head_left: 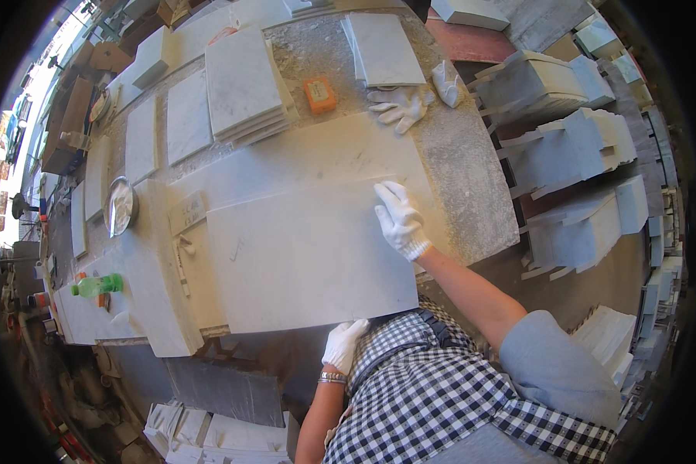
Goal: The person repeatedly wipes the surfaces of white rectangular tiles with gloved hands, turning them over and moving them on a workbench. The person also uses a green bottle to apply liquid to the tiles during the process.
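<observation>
A large pale marble slab [309,255] lies in front of me on top of another pale slab [301,158], its near edge close to my apron. My right hand [400,220], in a white knit glove, rests on the slab near its right edge, fingers stretched out over the surface. My left hand [346,344], gloved too, is at the near edge, its fingers closed on the slab's rim; the fingertips are partly hidden. A small dark pencil-like mark shows on the slab's left part.
Stacked marble tiles [243,81] and an orange box [319,94] lie farther back, near spare white gloves [400,107]. Left are a metal bowl [121,206] of pale paste, a marker [182,267] and a green bottle [97,285]. Cut slabs [572,151] stand at right.
</observation>
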### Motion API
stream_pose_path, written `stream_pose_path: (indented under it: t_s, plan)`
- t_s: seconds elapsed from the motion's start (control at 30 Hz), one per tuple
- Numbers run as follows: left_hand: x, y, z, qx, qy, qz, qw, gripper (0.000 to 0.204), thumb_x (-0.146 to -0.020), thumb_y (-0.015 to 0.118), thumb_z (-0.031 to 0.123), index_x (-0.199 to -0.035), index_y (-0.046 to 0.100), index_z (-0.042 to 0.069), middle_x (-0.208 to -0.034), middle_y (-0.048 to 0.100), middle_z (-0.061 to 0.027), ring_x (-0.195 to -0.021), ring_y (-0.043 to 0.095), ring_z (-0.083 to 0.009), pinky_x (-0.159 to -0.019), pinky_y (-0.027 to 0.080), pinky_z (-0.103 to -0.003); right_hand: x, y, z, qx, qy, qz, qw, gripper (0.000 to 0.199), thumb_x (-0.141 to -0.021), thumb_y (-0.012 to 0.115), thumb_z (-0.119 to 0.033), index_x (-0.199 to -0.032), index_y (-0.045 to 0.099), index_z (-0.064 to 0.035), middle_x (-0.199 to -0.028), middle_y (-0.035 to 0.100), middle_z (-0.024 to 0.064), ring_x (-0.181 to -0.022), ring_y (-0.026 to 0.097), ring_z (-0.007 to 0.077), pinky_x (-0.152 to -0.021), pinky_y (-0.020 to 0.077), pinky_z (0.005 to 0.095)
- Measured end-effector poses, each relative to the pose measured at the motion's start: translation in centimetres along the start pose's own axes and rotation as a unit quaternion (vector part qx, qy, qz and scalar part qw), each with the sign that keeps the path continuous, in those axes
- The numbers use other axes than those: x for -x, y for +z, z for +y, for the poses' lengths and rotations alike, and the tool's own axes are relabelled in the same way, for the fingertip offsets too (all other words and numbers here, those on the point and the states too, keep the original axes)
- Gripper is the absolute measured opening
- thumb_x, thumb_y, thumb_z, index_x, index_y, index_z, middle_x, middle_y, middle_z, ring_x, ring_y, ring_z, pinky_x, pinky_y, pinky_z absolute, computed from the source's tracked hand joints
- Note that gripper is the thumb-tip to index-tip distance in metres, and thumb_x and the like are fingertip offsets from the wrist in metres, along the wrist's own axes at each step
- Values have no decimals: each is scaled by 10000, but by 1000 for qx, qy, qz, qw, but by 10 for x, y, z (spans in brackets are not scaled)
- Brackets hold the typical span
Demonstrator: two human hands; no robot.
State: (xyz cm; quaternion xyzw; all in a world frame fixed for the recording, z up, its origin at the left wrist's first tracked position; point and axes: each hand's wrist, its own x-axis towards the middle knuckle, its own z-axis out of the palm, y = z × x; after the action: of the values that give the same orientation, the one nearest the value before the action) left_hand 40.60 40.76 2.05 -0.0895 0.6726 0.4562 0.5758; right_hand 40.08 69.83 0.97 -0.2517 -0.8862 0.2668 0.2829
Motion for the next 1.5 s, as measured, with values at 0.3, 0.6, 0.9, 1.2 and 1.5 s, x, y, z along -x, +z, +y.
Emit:
stream_pose_path:
  t_s: [0.3, 0.6, 0.9, 1.2, 1.5]
  plan:
    - [-26, -8, -25, 106, -36, -104, 988, 390, -1004, 622, 320, -1034, 670, -66, -976, 709, -131, -876, 655, -212, -782, 527, -344, 82, -89, 1, -59, 302, -145, 940, 314, -924, 651, -256, -1160, 705, -56, -1143, 705, 187, -1069, 676, 339, -942, 522, 406]
    - [-23, -10, -27, -511, 458, -62, 724, 302, -894, 621, 130, -1180, 719, 115, -1166, 686, -82, -1037, 667, -258, -902, 534, -335, 80, -81, -18, -36, 339, -236, 910, 394, -920, 646, -296, -1227, 668, -49, -1174, 695, 205, -1098, 666, 353, -965, 512, 416]
    - [-23, 2, -37, 376, -71, -184, 905, 375, -992, 600, 224, -1278, 628, -16, -1329, 639, -147, -1162, 627, -271, -957, 509, -375, 56, -63, -40, 173, -79, -343, 920, 602, -868, 721, -381, -1356, 560, -66, -1442, 510, 148, -1383, 420, 363, -1072, 367, 587]
    - [-37, 0, -63, 193, 111, -186, 957, 327, -909, 601, 169, -1218, 664, 79, -1264, 632, -91, -1164, 602, -254, -964, 503, -350, 47, -56, -49, 195, -66, -364, 908, 628, -893, 686, -426, -1380, 551, -53, -1527, 427, 171, -1435, 352, 388, -1113, 324, 638]
    - [-25, -2, -35, 39, 183, -164, 969, 280, -893, 630, 126, -1167, 668, 85, -1220, 638, -62, -1101, 628, -210, -929, 523, -306, 8, -26, -33, 193, -48, -244, 949, 534, -832, 694, -362, -1262, 564, -72, -1296, 540, 124, -1275, 446, 349, -989, 400, 565]
